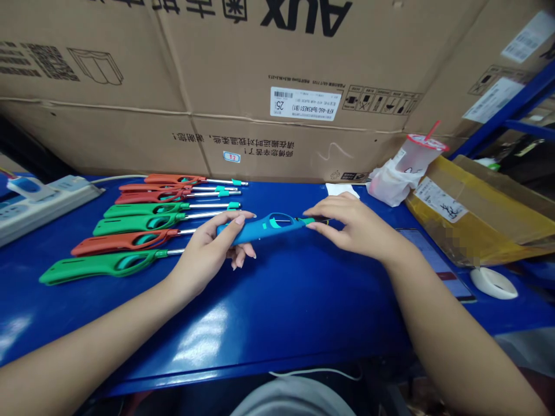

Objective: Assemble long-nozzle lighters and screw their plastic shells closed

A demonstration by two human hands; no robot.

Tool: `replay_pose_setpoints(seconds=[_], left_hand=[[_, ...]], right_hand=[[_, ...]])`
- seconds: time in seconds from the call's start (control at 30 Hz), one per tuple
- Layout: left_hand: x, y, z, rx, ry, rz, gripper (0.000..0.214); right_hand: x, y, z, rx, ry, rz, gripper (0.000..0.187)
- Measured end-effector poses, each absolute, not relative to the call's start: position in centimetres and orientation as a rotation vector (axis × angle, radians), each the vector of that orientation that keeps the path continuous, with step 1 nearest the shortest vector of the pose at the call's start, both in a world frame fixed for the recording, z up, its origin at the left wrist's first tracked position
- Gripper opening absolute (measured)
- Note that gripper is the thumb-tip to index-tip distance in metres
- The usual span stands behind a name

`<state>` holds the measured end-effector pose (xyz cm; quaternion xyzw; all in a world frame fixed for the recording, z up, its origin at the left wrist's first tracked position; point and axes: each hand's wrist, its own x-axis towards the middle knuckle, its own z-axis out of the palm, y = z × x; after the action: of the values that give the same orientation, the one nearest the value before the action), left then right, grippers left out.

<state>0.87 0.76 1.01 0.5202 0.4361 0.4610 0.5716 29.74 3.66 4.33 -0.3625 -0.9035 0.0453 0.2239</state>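
A blue long-necked lighter [264, 227] with a teal trigger is held level above the table, and no metal tube shows on its front end. My left hand [212, 245] is closed round the rear of its handle, thumb on top. At the front end, my right hand [347, 222] pinches a small teal collar [307, 221] between thumb and fingers. A thin dark piece and a bit of yellow show by those fingers, too small to make out. Left of my hands, several finished-looking lighters lie in a row, among them a green lighter [104, 266] and an orange lighter [125, 242].
A large cardboard box [243, 75] stands along the back of the blue table [281, 312]. On the left is a white power strip [47, 202]. To the right are a drink cup [416, 156], a yellow-taped carton [477, 214], a tablet-like screen [433, 260] and a white tape roll [494, 284].
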Motion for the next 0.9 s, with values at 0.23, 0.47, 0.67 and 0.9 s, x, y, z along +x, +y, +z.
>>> replay_pose_setpoints(seconds=[0.23, 0.47, 0.67, 0.9], left_hand=[[0.9, 0.5, 0.9, 1.135, 1.051, 1.01, 0.058], [0.6, 0.4, 0.6, 1.15, 1.028, 0.888, 0.051], [0.6, 0.5, 0.5, 1.16, 1.012, 0.879, 0.049], [0.3, 0.8, 0.2, 1.37, 1.08, 0.863, 0.046]], right_hand=[[29.3, 3.6, 3.8, -0.832, -2.468, 0.233, 0.013], [29.2, 3.1, 4.0, -0.735, -2.491, 0.242, 0.011], [29.0, 2.6, 4.2, -0.711, -2.522, 0.26, 0.01], [28.5, 3.1, 3.2, -0.838, -2.598, 0.283, 0.005]])
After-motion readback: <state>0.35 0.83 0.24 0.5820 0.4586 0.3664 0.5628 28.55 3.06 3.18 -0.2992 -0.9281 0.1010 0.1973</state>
